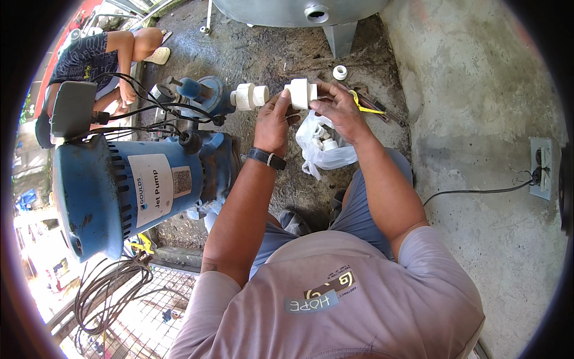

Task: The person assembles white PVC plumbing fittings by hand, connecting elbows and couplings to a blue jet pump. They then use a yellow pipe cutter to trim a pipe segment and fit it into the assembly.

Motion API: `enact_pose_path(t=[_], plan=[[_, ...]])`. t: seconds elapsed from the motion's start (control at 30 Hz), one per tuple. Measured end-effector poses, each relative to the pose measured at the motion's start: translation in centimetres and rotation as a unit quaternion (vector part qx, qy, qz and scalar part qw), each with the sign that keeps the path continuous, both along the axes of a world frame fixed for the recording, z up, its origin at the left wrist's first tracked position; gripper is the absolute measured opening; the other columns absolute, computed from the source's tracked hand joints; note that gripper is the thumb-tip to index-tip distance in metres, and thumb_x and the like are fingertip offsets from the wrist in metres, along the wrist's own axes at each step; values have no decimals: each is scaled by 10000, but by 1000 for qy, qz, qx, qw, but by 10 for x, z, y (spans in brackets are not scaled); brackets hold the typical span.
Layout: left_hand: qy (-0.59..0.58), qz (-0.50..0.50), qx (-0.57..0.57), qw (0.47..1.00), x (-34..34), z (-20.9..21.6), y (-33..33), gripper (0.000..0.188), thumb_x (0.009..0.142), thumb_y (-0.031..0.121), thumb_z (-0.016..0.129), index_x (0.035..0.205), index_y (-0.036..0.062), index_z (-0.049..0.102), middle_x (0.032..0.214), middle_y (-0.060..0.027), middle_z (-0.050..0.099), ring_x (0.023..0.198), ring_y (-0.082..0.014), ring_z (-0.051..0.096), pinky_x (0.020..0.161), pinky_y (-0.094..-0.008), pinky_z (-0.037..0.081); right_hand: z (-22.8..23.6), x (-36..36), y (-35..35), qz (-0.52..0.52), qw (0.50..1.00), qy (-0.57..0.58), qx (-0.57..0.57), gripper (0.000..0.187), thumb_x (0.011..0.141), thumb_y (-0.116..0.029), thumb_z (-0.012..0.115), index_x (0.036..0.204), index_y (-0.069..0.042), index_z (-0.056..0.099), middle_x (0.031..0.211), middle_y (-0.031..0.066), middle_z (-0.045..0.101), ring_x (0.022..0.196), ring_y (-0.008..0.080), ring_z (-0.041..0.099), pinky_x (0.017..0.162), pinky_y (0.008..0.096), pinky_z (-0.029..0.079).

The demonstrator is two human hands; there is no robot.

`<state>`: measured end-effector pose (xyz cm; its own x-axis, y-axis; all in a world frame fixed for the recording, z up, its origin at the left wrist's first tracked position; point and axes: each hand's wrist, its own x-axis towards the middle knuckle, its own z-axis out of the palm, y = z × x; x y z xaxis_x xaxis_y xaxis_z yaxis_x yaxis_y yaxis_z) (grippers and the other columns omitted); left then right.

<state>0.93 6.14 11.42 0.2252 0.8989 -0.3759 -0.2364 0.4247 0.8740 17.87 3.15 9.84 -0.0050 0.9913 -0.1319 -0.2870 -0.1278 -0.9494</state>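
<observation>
A white PVC pipe fitting [301,94], with a wide collar and a narrower end, is held up between my two hands. My left hand [274,122], with a dark band on its wrist, grips the collar's left side, thumb on top. The fingers and thumb of my right hand [344,113] close around its right end. Just left of it, a second white PVC fitting [249,96] sticks out from the blue pump's [149,185] port, apart from the held one. Below my hands lies a clear plastic bag [323,157] with several white fittings inside.
A white ring-shaped fitting [340,72] and a rusty pipe wrench [379,110] lie on the wet ground ahead. A grey tank [287,11] stands beyond on legs. Another person [89,60] crouches at far left. An outlet box [540,167] with a cable is on the concrete at right.
</observation>
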Motion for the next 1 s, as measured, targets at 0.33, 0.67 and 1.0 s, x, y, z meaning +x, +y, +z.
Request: enact_pose_path(t=[0.33,0.67,1.0], plan=[[-4,-3,0,1000,-2,-2,1,405,945,380,554,1171,46,593,1035,-42,647,913,-147,605,758,-307,477,0,0,1,3,1000,-3,0,516,819,-148,724,1248,29,499,1160,102,592,1075,158,573,937,281,463],[-5,6,1,1000,0,-3,0,389,942,371,566,1157,48,594,1027,-45,645,912,-151,603,763,-317,479,1,0,1,6,1000,0,-1,509,821,-137,719,1247,30,496,1173,104,584,1089,164,567,945,286,462],[-83,35,-54,995,0,3,-3,360,912,323,623,1149,57,571,1016,-37,614,880,-157,565,769,-326,462,5,-3,1,0,1000,-25,4,514,836,-176,713,1253,30,494,1160,98,587,1033,147,583,895,275,486]])
